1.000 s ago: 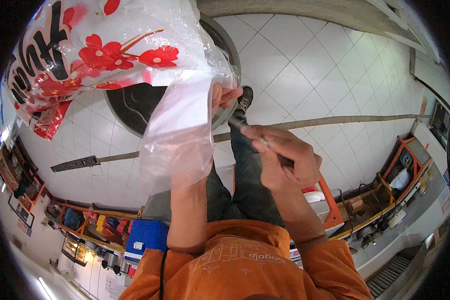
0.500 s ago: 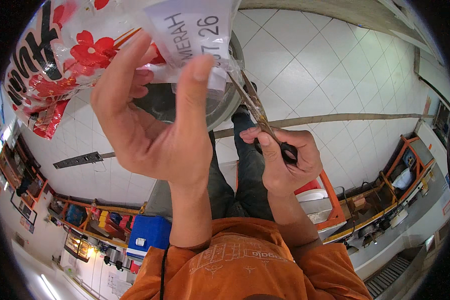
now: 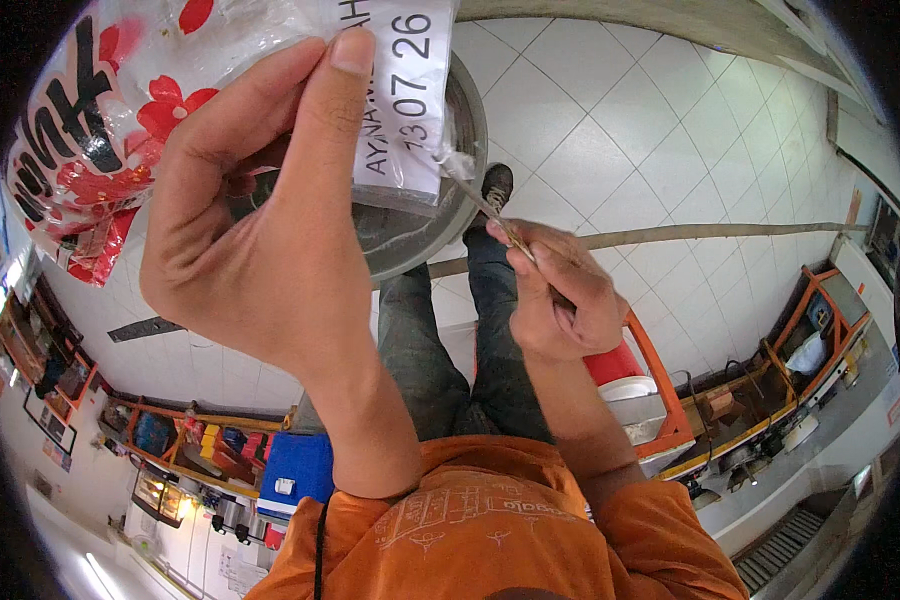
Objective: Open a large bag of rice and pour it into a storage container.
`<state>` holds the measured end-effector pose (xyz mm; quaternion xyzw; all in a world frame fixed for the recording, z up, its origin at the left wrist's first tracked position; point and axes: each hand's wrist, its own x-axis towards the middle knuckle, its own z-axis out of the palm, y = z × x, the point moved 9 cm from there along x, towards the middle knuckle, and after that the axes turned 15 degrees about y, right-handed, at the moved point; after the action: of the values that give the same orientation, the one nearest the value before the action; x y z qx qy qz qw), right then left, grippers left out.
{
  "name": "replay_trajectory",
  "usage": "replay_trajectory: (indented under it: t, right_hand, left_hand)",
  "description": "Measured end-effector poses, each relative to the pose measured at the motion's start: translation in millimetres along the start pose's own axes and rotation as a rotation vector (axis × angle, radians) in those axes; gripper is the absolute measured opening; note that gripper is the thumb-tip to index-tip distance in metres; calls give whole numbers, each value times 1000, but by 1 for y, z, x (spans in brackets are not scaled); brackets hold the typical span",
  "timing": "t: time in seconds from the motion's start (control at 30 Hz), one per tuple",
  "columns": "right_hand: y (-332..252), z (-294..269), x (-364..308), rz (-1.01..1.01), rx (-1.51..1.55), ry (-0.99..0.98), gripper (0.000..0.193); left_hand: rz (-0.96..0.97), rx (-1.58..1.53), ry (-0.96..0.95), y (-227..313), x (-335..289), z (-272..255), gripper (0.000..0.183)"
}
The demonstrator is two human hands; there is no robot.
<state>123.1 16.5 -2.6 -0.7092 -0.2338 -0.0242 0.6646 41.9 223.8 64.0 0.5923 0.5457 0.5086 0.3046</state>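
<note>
A clear plastic bag printed with red flowers and black lettering hangs at the upper left. A white printed label shows at its right side. My left hand is closed, thumb and forefinger pinching the label's left part. My right hand grips a pair of scissors, mostly wrapped inside the fingers. The blades point up and left, reaching a crumpled bit of clear plastic just right of the label's lower edge. Whether the blades are apart there is hard to see.
A round grey tub stands below the bag. A hose-like strip crosses the white tiled floor. To the left is a blue cooler box; to the right, an orange-framed rack holds containers.
My left hand has gone from spread fingers to a pinch on the label, shifting left and up. The scissors have turned edge-on and their blades have drawn closer together. My right hand has rotated.
</note>
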Motion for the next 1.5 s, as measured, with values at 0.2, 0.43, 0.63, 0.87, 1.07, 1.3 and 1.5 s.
replay_trajectory:
  t: [0.2,0.43,0.63,0.87,1.07,1.3,1.5]
  right_hand:
    - [16,0,34,-29,154,46,22]
    - [19,7,7,324,162,163,17]
    - [6,22,15,284,207,208,9]
    - [35,-32,76,337,309,544,10]
    - [61,-49,6,633,-53,201,11]
    - [78,-67,27,706,-110,332,11]
    - [74,-61,40,666,-97,300,12]
  left_hand:
    - [-29,62,-55,-1,5,0,20]
    - [-28,51,-28,-2,4,0,19]
    - [-61,48,-41,-3,5,0,18]
    - [-59,97,-82,-1,3,-2,19]
    - [-12,-49,-11,-13,-17,-21,22]
    - [316,148,-248,11,-52,-9,31]
    - [247,301,-269,4,-46,-1,29]
